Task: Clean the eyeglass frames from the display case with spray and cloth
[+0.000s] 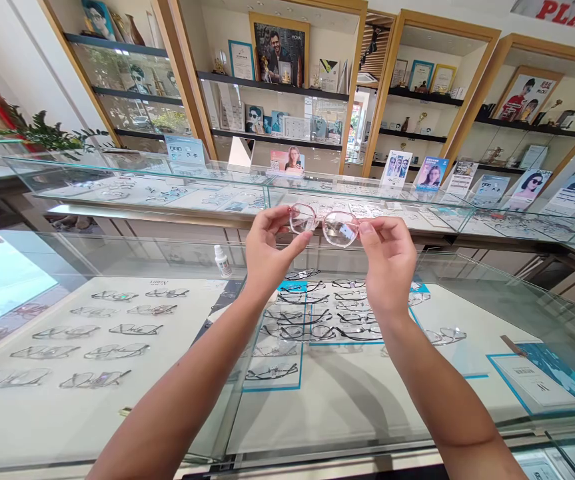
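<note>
1. Handling: the pink-rimmed eyeglasses (328, 227) are probably very light, with thin rims that could bend if twisted and smooth lenses that would smudge or scratch easily.
2. Where to hold: best taken at both outer corners, near the hinges, with thumbs off the lenses and equal, gentle force on each side.
3. Hands: the left hand (268, 248) pinches the left outer corner, its thumb stretched toward the lower rim; whether it touches the lens is hard to tell. The right hand (391, 260) has thumb and fingertips closed on the opposite corner, other fingers curled.
4. Looks: two large, rounded, clear lenses; slim pinkish rims; a pale reflection on the right lens.
5. Place: held up in the air between both hands, above a glass display case (187, 259) with rows of spectacles (312, 332) inside.
</note>
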A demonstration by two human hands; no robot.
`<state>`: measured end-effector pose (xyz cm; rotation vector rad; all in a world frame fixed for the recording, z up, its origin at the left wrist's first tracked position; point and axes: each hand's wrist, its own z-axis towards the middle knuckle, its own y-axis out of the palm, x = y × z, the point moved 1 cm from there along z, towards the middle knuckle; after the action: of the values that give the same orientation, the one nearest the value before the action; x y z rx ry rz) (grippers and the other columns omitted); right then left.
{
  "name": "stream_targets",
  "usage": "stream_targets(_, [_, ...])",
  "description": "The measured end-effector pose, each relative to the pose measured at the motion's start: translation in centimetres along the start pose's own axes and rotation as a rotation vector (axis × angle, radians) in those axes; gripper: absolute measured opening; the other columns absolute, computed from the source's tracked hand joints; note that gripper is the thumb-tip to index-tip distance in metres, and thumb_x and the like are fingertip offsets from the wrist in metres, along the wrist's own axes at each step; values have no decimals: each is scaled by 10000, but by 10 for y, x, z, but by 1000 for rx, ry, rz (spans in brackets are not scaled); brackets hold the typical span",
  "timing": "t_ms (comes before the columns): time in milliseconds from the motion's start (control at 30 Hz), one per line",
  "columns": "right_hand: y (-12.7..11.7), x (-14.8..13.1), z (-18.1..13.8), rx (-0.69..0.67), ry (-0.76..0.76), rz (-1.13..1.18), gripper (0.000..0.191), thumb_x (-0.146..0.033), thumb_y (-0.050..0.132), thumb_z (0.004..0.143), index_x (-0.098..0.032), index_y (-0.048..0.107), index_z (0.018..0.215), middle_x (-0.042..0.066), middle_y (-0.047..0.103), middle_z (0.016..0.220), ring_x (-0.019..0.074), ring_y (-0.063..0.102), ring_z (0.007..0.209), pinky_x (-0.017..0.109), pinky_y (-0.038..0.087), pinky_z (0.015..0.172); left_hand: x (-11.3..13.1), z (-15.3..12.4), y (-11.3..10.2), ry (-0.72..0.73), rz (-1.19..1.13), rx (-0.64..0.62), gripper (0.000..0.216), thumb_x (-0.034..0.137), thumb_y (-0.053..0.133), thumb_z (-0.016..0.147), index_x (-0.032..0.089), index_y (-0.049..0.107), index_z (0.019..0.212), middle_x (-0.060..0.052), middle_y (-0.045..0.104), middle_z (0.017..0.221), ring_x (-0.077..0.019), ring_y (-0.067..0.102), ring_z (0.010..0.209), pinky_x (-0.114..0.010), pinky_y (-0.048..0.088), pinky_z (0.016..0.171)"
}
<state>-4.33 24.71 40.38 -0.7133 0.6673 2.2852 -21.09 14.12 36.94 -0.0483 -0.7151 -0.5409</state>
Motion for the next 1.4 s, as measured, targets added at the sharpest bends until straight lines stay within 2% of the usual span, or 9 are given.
stream_targets(100, [-2, 2, 2, -7, 70, 50, 193, -395, 788, 947, -260, 651, 965, 29, 770, 1006, 217, 778, 1016, 416, 618, 969, -3, -1, 1, -89, -41, -15, 586, 408, 966, 739, 223, 689, 1222, -143, 767, 1296, -280, 742, 1208, -426, 601, 986])
stream_targets(200, [-8, 4, 6, -34, 86, 58, 153, -368, 774, 954, -262, 666, 974, 28, 767, 1014, 219, 765, 1033, 427, 602, 986, -2, 0, 0, -57, -11, -11, 581, 404, 960, 749, 225, 687, 1230, -140, 770, 1281, -278, 748, 1193, -428, 604, 979])
stream_targets(300, [-16, 0, 13, -103, 22, -57, 84, -319, 716, 973, -277, 694, 1042, 31, 767, 1102, 220, 734, 1109, 438, 575, 1031, 7, 1, -2, 148, 150, 13, 572, 348, 941, 774, 236, 674, 1267, -122, 756, 1291, -285, 734, 1213, -437, 603, 964])
stream_targets(467, [-25, -4, 21, -361, -148, -453, 82, -285, 725, 964, -285, 762, 1038, 38, 772, 1146, 257, 697, 1142, 484, 525, 1038, 32, 0, -3, 679, 511, 4, 657, 269, 955, 735, 244, 646, 1314, -109, 740, 1277, -307, 716, 1196, -470, 615, 949])
stream_targets(567, [-28, -3, 24, -457, -150, -515, 54, -284, 709, 992, -281, 761, 982, 36, 783, 1101, 259, 701, 1079, 482, 525, 983, 41, 0, -3, 789, 572, -6, 667, 240, 947, 744, 249, 624, 1327, -104, 740, 1272, -311, 727, 1186, -494, 611, 995])
stream_targets(767, [-37, -10, 30, -599, -75, -434, 107, -298, 678, 1030, -286, 763, 966, 23, 783, 1123, 245, 698, 1137, 482, 504, 1065, 55, 3, -9, 710, 623, -137, 633, 283, 932, 777, 255, 598, 1313, -97, 732, 1259, -305, 724, 1184, -496, 615, 1007])
stream_targets(1000, [-35, -13, 29, -605, -33, -394, 48, -280, 737, 982, -286, 780, 963, 21, 779, 1101, 236, 696, 1115, 474, 503, 1066, 71, 1, -12, 624, 646, -266, 655, 277, 917, 808, 251, 569, 1362, -90, 730, 1250, -286, 730, 1151, -479, 635, 984])
stream_targets(1233, [-32, -8, 29, -670, 161, -283, 97, -292, 747, 949, -255, 788, 869, 54, 743, 1241, 231, 683, 1128, 451, 549, 1012, 69, 2, -12, 401, 348, -410, 715, 265, 918, 809, 277, 532, 1410, -86, 686, 1333, -264, 725, 1211, -460, 628, 1079])
stream_targets(1400, [-32, 4, 31, -769, 377, -70, 85, -296, 781, 924, -237, 784, 863, 71, 752, 1357, 239, 708, 1209, 468, 545, 1056, 57, 7, -13, 241, 177, -480, 679, 392, 899, 827, 305, 525, 1388, -105, 658, 1341, -276, 702, 1260, -459, 635, 1079])
